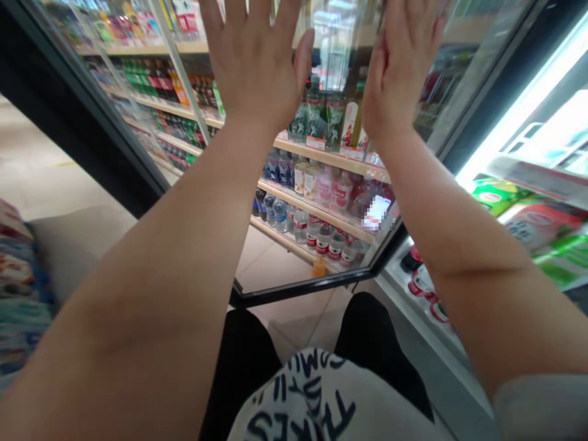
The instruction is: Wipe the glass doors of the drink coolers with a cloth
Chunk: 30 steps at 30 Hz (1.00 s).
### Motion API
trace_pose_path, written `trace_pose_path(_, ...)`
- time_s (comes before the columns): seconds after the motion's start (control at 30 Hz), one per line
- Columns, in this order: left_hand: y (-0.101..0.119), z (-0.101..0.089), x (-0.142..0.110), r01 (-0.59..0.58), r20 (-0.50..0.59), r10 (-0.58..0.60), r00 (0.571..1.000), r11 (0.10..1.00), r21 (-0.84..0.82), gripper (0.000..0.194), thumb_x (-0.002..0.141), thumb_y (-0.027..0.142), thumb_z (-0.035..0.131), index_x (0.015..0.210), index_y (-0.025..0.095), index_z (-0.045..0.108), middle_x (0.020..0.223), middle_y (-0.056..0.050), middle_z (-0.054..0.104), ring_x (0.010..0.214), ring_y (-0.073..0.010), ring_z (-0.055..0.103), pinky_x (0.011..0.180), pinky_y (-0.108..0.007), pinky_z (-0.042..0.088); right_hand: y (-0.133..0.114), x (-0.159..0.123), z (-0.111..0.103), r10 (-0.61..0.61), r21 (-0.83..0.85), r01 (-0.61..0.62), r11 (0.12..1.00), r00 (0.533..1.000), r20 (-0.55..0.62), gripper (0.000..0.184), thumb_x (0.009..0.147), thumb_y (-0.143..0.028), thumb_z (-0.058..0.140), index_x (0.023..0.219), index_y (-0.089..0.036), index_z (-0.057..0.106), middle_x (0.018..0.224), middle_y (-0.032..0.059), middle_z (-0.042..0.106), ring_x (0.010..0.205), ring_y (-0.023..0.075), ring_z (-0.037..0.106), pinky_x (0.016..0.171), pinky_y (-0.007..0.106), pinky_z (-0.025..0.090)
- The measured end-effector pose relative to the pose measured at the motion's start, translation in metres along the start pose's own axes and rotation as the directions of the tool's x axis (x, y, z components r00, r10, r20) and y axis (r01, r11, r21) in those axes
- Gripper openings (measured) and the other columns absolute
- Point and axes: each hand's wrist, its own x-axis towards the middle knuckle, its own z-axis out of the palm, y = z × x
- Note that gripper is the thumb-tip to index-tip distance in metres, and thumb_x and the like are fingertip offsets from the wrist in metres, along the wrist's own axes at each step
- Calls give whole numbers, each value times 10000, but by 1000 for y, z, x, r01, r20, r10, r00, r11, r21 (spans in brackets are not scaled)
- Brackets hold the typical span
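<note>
My left hand (pixel 257 67) is raised at the top of the head view, fingers spread and palm turned away from me. To its right, my right hand (pixel 402 73) is also up, its fingers stretched and closer together. Both are in front of the glass door (pixel 275 272) with a black frame; whether the palms touch the pane I cannot tell. The fingertips run past the upper edge of the view. Nothing shows in either hand. Between my wrists, green-labelled bottles (pixel 316 116) appear through the glass.
Beyond the glass, shelves (pixel 321 211) hold rows of drink bottles, and an orange bottle (pixel 318 267) is near the floor. Lit cooler shelves with green and red packs (pixel 537 214) are on the right. Stacked colourful packages (pixel 18 288) stand at left. My knees are just below the door's frame.
</note>
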Motion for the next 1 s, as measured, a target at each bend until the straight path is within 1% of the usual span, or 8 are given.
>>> trace_pose_path(0.1,1,2,1,2,10,-2,1000,1000,10,577,1076,368,196,1643,277,135,1670,-74,145,1506,-384,55,1145,-706,-143,-11,8,0,31,-13,-32,999,999,-27,504,1091,-243,253,1564,-95,337,1635,117,312,1556,268,170,1291,535,104)
trace_pose_path(0.17,0,4,1,-13,-12,13,1000,1000,20,599,1077,366,239,1651,248,115,1667,-98,165,1495,-401,82,1136,-723,-141,-19,-9,2,-19,-33,18,999,998,-57,517,1080,-261,222,1559,-142,376,1623,79,351,1549,249,211,1302,493,119)
trace_pose_path(0.3,-4,13,3,-49,-94,47,994,999,-20,604,1073,389,310,1644,244,176,1650,-107,226,1483,-401,129,1147,-710,-140,-28,-33,1,-147,-27,148,989,989,20,538,1056,-273,205,1554,-267,410,1611,-7,384,1552,217,221,1316,452,111)
trace_pose_path(0.5,-15,28,9,-101,-189,95,977,995,-24,617,1067,441,314,1642,267,174,1651,-102,220,1473,-410,137,1117,-731,-172,-43,-1,-3,-88,-32,88,996,996,3,513,1063,-220,290,1549,-101,408,1595,93,406,1503,297,316,1275,545,171)
trace_pose_path(0.6,-11,23,7,-88,-148,81,986,995,-44,592,1077,424,290,1637,254,200,1673,-110,166,1473,-417,147,1126,-713,-168,-49,-19,4,-97,-11,97,995,995,-12,542,1041,-239,240,1553,-231,415,1608,10,392,1534,239,268,1294,495,161)
trace_pose_path(0.73,-7,17,5,-68,-144,60,988,997,-47,559,1070,300,276,1624,238,244,1627,-134,266,1462,-411,191,1144,-691,-146,-44,-36,6,-220,38,219,975,975,20,558,1017,-262,251,1525,-442,396,1582,-119,408,1535,176,269,1298,462,194)
trace_pose_path(0.9,-12,23,9,-98,-179,92,980,995,-26,568,1070,337,244,1632,277,188,1636,-117,243,1475,-417,158,1116,-729,-161,-44,-21,1,-221,45,225,973,973,-66,527,1044,-228,237,1525,-239,450,1582,10,437,1520,240,306,1280,489,215)
trace_pose_path(1.0,-9,14,7,-70,-111,66,992,997,-33,603,1055,323,263,1646,268,159,1668,-97,181,1497,-401,106,1137,-713,-161,-47,-35,3,-213,44,215,976,976,-36,531,1047,-253,223,1536,-313,421,1592,-36,418,1531,212,279,1286,470,192)
